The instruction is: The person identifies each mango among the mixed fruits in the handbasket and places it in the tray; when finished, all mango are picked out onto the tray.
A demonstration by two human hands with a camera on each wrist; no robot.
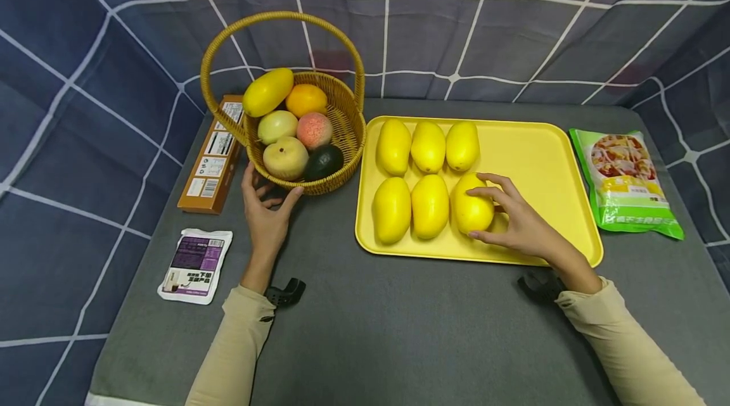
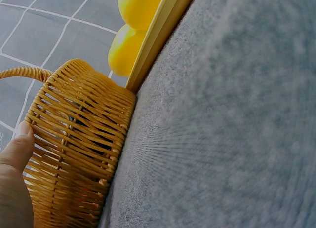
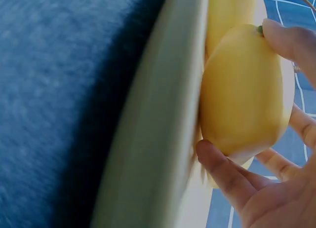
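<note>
In the head view my right hand point(image 1: 516, 216) holds a yellow mango point(image 1: 472, 203) between thumb and fingers, at the right end of the front row on a yellow tray point(image 1: 536, 159). The right wrist view shows this mango point(image 3: 247, 92) close up, fingertips on its ends. Other mangoes point(image 1: 430, 206) stand in two rows beside it. My left hand point(image 1: 267, 213) grips the front left of a wicker basket point(image 1: 342, 121), its thumb on the rim. Inside lie a mango point(image 1: 268, 92), an orange point(image 1: 307, 100), a peach point(image 1: 314, 130), an avocado point(image 1: 324, 163) and pale round fruits point(image 1: 285, 158).
Left of the basket lies a brown box point(image 1: 205, 171), with a white and purple pouch point(image 1: 195, 266) in front of it. A green food bag point(image 1: 626, 181) lies right of the tray. Grid-patterned cloth point(image 1: 422, 32) hangs behind the grey table point(image 1: 399, 330). The basket's tall handle point(image 1: 285, 16) arches upward.
</note>
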